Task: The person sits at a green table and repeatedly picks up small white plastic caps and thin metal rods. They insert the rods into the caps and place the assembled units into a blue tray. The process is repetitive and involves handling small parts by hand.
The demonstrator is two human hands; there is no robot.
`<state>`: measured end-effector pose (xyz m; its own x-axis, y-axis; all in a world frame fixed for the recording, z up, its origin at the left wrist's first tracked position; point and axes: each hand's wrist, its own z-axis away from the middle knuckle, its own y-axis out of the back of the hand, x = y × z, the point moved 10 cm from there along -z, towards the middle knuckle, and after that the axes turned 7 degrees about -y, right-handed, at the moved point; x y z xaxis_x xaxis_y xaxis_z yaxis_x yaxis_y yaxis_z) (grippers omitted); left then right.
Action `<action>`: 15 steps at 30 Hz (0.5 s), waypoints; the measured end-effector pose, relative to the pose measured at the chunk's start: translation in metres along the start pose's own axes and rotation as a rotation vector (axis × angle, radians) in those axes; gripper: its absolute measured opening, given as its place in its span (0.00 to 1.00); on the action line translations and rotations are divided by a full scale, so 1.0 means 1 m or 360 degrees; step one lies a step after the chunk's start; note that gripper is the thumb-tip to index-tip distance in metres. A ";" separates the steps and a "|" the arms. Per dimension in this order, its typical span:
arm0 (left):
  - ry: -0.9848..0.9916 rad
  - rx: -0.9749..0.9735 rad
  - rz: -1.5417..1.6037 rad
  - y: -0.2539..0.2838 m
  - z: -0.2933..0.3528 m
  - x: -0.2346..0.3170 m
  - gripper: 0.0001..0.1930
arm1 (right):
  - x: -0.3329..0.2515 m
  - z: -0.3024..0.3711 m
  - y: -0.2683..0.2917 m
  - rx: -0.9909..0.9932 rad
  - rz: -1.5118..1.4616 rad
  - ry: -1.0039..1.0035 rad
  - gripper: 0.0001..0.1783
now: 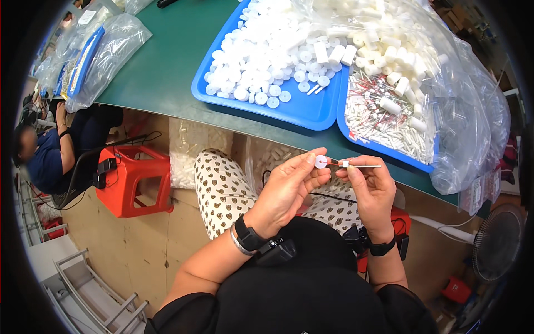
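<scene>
My left hand (295, 183) pinches a small white disc (321, 162) between thumb and fingers, in front of the table's near edge. Close by on the right, my right hand (370, 186) is closed on a thin white stick-like part (364, 166) with a small white block near its left end. A thin dark lead runs from that part to the disc's middle. Beyond the hands, a blue tray (267, 114) holds many similar white discs and a few loose white sticks. Right of it, a second blue tray (384, 160) carries thin white parts with reddish leads.
White foam-like cylinders (392, 55) lie piled over the right tray, under a clear plastic bag (473, 117). The green table (161, 67) runs across. A red stool (133, 181) stands at left near a seated person (50, 150); a fan (498, 242) is at right.
</scene>
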<state>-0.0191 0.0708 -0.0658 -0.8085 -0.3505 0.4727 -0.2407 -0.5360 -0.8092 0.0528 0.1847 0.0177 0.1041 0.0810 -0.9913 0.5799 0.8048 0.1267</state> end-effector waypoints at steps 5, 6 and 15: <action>0.0001 0.0003 -0.0007 0.000 -0.001 0.001 0.19 | -0.002 0.000 -0.003 -0.0041 0.0076 0.0047 0.06; -0.0002 -0.0006 -0.0022 0.000 -0.001 0.001 0.19 | -0.002 0.000 -0.003 -0.0051 0.0092 0.0055 0.06; 0.0106 -0.0081 0.0146 0.004 -0.003 -0.007 0.15 | 0.000 0.001 0.002 -0.0085 0.0091 0.0001 0.07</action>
<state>-0.0155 0.0733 -0.0734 -0.8620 -0.3434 0.3729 -0.1897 -0.4637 -0.8654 0.0545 0.1856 0.0183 0.1354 0.1283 -0.9824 0.5288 0.8292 0.1812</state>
